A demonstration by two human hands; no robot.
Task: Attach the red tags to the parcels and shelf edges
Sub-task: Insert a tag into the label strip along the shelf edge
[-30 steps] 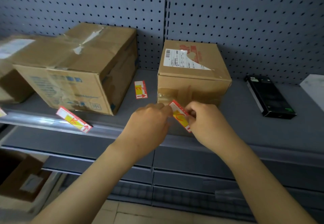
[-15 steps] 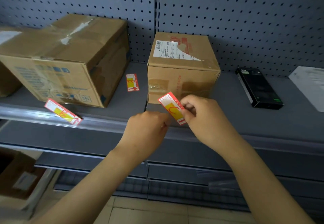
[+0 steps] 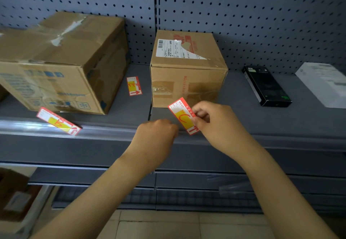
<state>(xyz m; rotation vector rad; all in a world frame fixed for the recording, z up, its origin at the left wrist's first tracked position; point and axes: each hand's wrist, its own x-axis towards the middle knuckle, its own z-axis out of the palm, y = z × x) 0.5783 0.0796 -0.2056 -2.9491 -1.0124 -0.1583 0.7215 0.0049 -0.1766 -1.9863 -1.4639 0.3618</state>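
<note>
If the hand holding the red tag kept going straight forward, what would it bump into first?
Probably the small cardboard box: the right hand with its red tag sits just in front of it, though depth is hard to judge.

Right hand (image 3: 215, 124) pinching a red tag (image 3: 183, 116) by its right edge, held tilted just in front of the small parcel (image 3: 187, 70). Left hand (image 3: 157, 135) closed into a loose fist beside the tag's lower end, over the shelf edge (image 3: 112, 132). Second tag (image 3: 59, 120) lying askew on that edge, below the large parcel (image 3: 61, 61). Third tag (image 3: 134, 85) flat on the shelf between both parcels. Black device (image 3: 266, 86) further right.
</note>
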